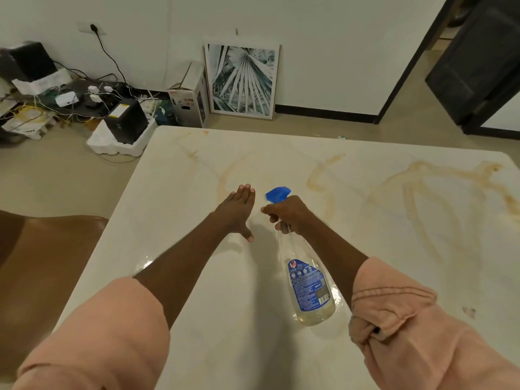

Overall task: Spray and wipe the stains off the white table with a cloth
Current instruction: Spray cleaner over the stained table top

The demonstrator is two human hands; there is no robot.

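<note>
Leftmost, left hand [238, 213] extended flat, fingers straight and together, apparently just above the white table [197, 291]. Right hand [287, 213] curls round the spray bottle [305, 280] neck, its blue nozzle [277, 194] aimed forward. Brown stains [416, 175] streak the far right.

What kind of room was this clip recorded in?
Probably a home or small office room still being set up: a stained white table, a framed print leaning on the wall, and tangled cables and network gear on the floor.
</note>
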